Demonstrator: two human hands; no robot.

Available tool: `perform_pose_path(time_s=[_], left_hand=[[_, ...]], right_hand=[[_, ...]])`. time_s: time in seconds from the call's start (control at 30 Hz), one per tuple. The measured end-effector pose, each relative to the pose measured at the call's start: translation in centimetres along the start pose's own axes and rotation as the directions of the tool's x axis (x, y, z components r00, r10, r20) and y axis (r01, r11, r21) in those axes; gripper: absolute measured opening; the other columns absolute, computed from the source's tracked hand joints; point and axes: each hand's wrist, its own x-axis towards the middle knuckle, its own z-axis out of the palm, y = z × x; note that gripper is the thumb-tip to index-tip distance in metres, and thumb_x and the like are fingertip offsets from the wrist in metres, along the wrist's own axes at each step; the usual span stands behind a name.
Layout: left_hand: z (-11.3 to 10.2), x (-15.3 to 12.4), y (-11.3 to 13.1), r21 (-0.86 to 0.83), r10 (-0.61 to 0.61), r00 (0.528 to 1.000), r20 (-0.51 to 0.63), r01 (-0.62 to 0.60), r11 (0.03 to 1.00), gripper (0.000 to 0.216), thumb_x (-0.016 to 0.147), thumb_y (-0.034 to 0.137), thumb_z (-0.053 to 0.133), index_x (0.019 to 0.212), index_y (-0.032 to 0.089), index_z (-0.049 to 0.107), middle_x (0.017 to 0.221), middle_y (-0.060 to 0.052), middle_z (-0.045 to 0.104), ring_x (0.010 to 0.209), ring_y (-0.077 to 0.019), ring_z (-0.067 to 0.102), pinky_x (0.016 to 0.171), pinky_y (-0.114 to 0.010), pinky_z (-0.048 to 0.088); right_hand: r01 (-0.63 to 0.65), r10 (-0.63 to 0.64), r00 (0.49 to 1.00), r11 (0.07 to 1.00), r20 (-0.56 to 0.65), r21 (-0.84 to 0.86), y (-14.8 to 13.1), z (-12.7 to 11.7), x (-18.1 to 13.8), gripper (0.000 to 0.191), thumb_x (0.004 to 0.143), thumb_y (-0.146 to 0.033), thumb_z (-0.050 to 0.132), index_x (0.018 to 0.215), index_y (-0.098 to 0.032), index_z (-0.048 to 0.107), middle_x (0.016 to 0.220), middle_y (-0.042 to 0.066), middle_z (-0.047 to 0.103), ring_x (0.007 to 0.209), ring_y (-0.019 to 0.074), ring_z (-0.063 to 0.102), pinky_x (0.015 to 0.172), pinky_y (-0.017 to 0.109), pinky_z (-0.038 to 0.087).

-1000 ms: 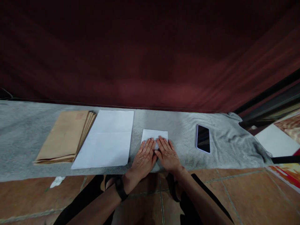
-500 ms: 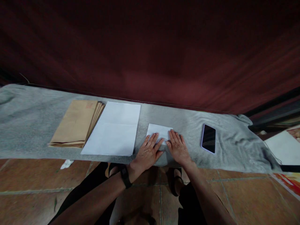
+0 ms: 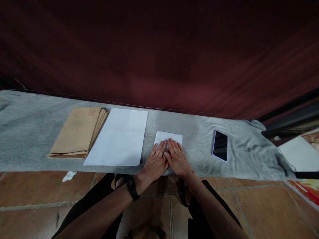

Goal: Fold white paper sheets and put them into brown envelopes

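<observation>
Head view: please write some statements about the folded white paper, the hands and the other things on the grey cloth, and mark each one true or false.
1. Both hands lie flat on the folded white paper. True: the left hand and the right hand press on it side by side.
2. The phone lies to the left of the hands. False: it lies to their right, screen dark.
3. The stack of brown envelopes is next to the large white sheet. True.
4. The right wrist wears a black band. False: the black band is on the left wrist.
5. The grey cloth lies under the papers. True.
</observation>
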Motion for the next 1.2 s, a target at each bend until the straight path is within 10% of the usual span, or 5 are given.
perform_pose_path(time_s=[1.2], left_hand=[[0.8, 3.7, -0.9, -0.052, -0.139, 0.990, -0.025, 0.137, 0.989, 0.060, 0.103, 0.035, 0.033, 0.155, 0.005, 0.033, 0.161, -0.018, 0.036, 0.153, -0.0278, 0.027, 0.125, -0.050, 0.026]], right_hand=[[-0.201, 0.192, 0.978, 0.972, -0.083, -0.118, 4.0, -0.1, -0.8, 0.059, 0.106, -0.038, 0.038, 0.157, -0.010, 0.034, 0.162, 0.013, 0.037, 0.148, 0.0287, 0.035, 0.121, 0.048, 0.028]])
